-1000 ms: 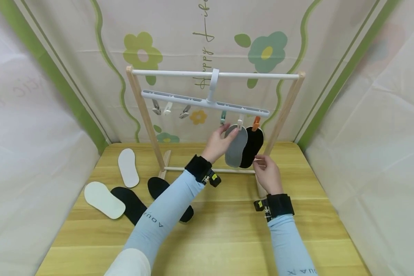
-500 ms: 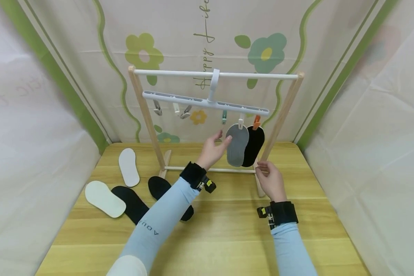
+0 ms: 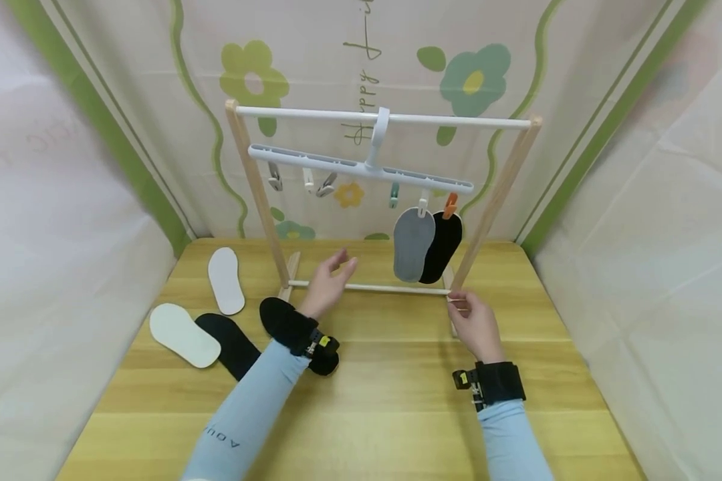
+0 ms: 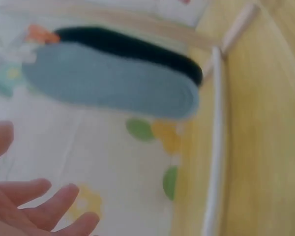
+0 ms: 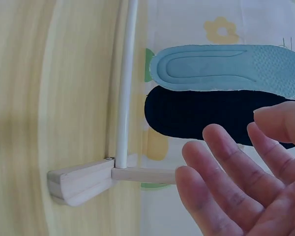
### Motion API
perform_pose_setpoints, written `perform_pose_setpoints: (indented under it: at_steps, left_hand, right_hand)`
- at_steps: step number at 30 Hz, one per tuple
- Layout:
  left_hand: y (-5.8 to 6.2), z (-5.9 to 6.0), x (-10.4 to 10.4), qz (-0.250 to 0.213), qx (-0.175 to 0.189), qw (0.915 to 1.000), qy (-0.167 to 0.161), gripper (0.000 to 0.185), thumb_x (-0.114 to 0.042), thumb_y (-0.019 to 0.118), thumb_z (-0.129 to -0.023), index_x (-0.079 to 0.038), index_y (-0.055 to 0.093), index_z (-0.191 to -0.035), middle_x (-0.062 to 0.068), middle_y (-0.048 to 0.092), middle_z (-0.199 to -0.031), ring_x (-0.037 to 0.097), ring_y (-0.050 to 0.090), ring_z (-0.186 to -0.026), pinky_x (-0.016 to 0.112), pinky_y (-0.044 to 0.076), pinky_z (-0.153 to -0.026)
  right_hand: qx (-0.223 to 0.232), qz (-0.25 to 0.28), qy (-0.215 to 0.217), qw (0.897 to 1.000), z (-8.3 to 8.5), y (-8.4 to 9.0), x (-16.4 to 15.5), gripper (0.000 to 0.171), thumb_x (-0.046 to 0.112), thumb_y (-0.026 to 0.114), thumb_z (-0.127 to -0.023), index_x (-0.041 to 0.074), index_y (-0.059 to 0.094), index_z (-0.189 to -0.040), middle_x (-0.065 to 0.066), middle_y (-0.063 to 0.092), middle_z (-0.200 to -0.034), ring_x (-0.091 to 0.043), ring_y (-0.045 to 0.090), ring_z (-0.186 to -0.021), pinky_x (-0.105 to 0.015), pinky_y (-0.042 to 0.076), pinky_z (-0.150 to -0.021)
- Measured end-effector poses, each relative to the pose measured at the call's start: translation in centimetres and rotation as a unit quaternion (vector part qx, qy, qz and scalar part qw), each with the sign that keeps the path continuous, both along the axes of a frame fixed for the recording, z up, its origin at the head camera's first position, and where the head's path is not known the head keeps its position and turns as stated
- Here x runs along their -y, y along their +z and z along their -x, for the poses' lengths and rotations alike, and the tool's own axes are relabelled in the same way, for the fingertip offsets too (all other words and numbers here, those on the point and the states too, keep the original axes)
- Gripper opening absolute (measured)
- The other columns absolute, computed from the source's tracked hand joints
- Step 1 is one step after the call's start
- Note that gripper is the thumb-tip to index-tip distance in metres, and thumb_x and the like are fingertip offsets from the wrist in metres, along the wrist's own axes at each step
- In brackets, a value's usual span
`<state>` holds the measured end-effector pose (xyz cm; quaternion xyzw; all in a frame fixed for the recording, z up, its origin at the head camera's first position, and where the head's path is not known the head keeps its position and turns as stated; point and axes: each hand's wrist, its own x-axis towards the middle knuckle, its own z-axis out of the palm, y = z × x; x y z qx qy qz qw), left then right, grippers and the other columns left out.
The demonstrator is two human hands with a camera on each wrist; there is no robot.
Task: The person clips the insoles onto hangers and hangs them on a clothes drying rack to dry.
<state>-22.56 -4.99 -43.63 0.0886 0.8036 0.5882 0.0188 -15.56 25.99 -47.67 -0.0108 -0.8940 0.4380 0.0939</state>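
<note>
A grey insole (image 3: 413, 246) hangs from a white clip (image 3: 423, 204), and beside it a black insole (image 3: 444, 244) hangs from an orange clip (image 3: 450, 206). Both clips are on the white bar hanger (image 3: 361, 169). My left hand (image 3: 327, 284), fingers spread and holding nothing, is left of the grey insole, above a black insole (image 3: 279, 317) on the table. In the left wrist view the hand stays apart from the hanging pair. My right hand (image 3: 476, 324) holds nothing, its fingers loosely bent near the foot of the rack's right post (image 3: 495, 200).
The hanger hooks over the top rail (image 3: 307, 113) of a wooden rack. Grey, white and teal clips (image 3: 394, 195) on it bear nothing. At the table's left lie two white insoles (image 3: 225, 280) and another black insole (image 3: 228, 344). Fabric walls enclose the table.
My left hand has let go of the white clip and the grey insole's top and moved left and down. My right hand has dropped slightly, away from the black insole.
</note>
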Motion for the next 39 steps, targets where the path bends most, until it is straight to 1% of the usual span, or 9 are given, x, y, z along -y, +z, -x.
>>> perform_pose_setpoints:
  at_steps: [4, 6, 10, 12, 16, 20, 26, 30, 39]
  left_hand:
    - [-1.6, -0.8, 3.6, 0.001, -0.004, 0.9999, 0.014, 0.062, -0.039, 0.051, -0.104, -0.002, 0.036, -0.151, 0.019, 0.047, -0.146, 0.034, 0.039, -0.137, 0.047, 0.036, -0.11]
    - [-2.3, -1.3, 5.4, -0.004, 0.006, 0.9996, 0.026, 0.059, -0.038, 0.051, -0.104, -0.004, 0.038, -0.151, 0.018, 0.048, -0.145, 0.033, 0.041, -0.136, 0.046, 0.038, -0.108]
    - [-3.7, -2.5, 8.4, -0.005, 0.032, 0.9963, 0.08, 0.054, -0.035, 0.053, -0.104, -0.006, 0.043, -0.149, 0.017, 0.051, -0.142, 0.03, 0.046, -0.132, 0.044, 0.04, -0.106]
    - [-4.4, -3.2, 9.7, -0.005, 0.051, 0.9931, 0.106, 0.055, -0.037, 0.052, -0.104, -0.007, 0.043, -0.149, 0.017, 0.051, -0.142, 0.03, 0.047, -0.132, 0.044, 0.04, -0.107]
    - [-5.8, -4.5, 11.8, -0.005, 0.084, 0.987, 0.137, 0.058, -0.04, 0.051, -0.104, -0.007, 0.041, -0.151, 0.016, 0.05, -0.143, 0.029, 0.044, -0.133, 0.045, 0.038, -0.108]
    - [-6.6, -5.2, 13.2, -0.01, 0.096, 0.9822, 0.161, 0.056, -0.035, 0.052, -0.104, -0.007, 0.04, -0.151, 0.017, 0.048, -0.144, 0.03, 0.044, -0.132, 0.044, 0.038, -0.107]
    - [-7.5, -5.0, 15.0, 0.0, 0.106, 0.9781, 0.179, 0.054, -0.026, 0.053, -0.104, -0.006, 0.038, -0.152, 0.019, 0.047, -0.145, 0.032, 0.043, -0.132, 0.044, 0.039, -0.105]
    - [-8.1, -4.7, 15.8, -0.002, 0.11, 0.976, 0.188, 0.055, -0.021, 0.054, -0.102, -0.003, 0.036, -0.152, 0.021, 0.046, -0.145, 0.034, 0.043, -0.131, 0.045, 0.04, -0.105]
    - [-9.3, -3.5, 17.3, 0.004, 0.15, 0.9724, 0.178, 0.064, -0.02, 0.056, -0.102, -0.003, 0.025, -0.156, 0.025, 0.035, -0.153, 0.038, 0.035, -0.139, 0.046, 0.038, -0.109]
  right_hand:
    - [0.009, -0.004, 0.006, 1.0, -0.7, 0.0, 0.1, 0.027, 0.019, 0.058, -0.101, 0.004, 0.062, -0.124, -0.017, 0.066, -0.115, -0.033, 0.064, -0.103, -0.048, 0.053, -0.086]
    - [0.011, -0.006, 0.011, 1.0, -1.0, 0.0, 0.2, 0.026, 0.018, 0.059, -0.101, 0.004, 0.062, -0.123, -0.017, 0.066, -0.116, -0.033, 0.064, -0.104, -0.048, 0.054, -0.086]
    - [0.017, -0.012, 0.019, 1.0, -1.5, -0.3, 0.2, 0.026, 0.019, 0.058, -0.102, 0.004, 0.062, -0.122, -0.017, 0.066, -0.117, -0.032, 0.064, -0.105, -0.047, 0.054, -0.086]
    - [0.022, -0.016, 0.019, 0.999, -1.7, -0.5, 0.3, 0.025, 0.019, 0.058, -0.102, 0.004, 0.063, -0.121, -0.016, 0.066, -0.116, -0.031, 0.064, -0.105, -0.047, 0.054, -0.086]
    - [0.032, -0.024, 0.02, 0.999, -2.2, -0.7, 0.4, 0.026, 0.019, 0.058, -0.102, 0.004, 0.063, -0.122, -0.016, 0.066, -0.116, -0.032, 0.064, -0.103, -0.047, 0.054, -0.084]
    - [0.038, -0.03, 0.024, 0.999, -2.8, -0.9, 1.1, 0.025, 0.019, 0.058, -0.102, 0.004, 0.063, -0.121, -0.014, 0.067, -0.115, -0.031, 0.065, -0.102, -0.047, 0.055, -0.083]
    - [0.043, -0.037, 0.046, 0.997, -4.0, -1.0, 2.8, 0.023, 0.017, 0.06, -0.1, 0.005, 0.065, -0.119, -0.012, 0.068, -0.113, -0.028, 0.067, -0.099, -0.044, 0.055, -0.083]
    - [0.049, -0.039, 0.047, 0.997, -4.7, -1.0, 3.8, 0.023, 0.017, 0.062, -0.099, 0.005, 0.065, -0.119, -0.01, 0.069, -0.112, -0.026, 0.067, -0.098, -0.043, 0.055, -0.083]
    - [0.055, -0.048, 0.053, 0.996, -5.6, -0.7, 5.3, 0.022, 0.018, 0.062, -0.099, 0.007, 0.066, -0.118, -0.007, 0.07, -0.111, -0.023, 0.067, -0.096, -0.041, 0.056, -0.082]
